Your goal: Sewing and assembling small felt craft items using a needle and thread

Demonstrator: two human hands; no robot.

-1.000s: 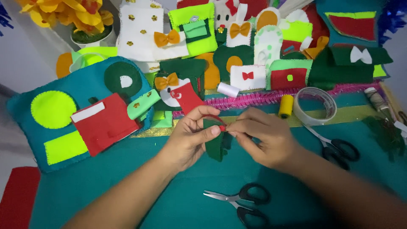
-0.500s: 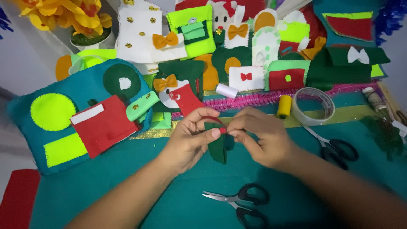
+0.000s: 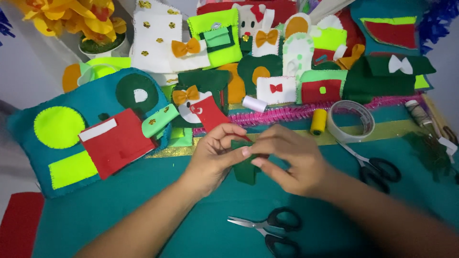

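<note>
Pinching green felt piece (image 3: 246, 167) between both hands' fingertips (image 3: 247, 152).

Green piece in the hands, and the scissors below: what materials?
Dark green piece, pinched by left hand and right hand: looks like felt, matte and soft-edged, with no sheen. Scissors: shiny blades, likely steel; black handles, probably plastic.

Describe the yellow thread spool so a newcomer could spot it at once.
Start at the pink tinsel strip across the table's middle. Just right of its centre, beside the tape roll, stands the yellow spool. It is the only yellow cylinder; the white spool lies farther left, on the tinsel.
</note>
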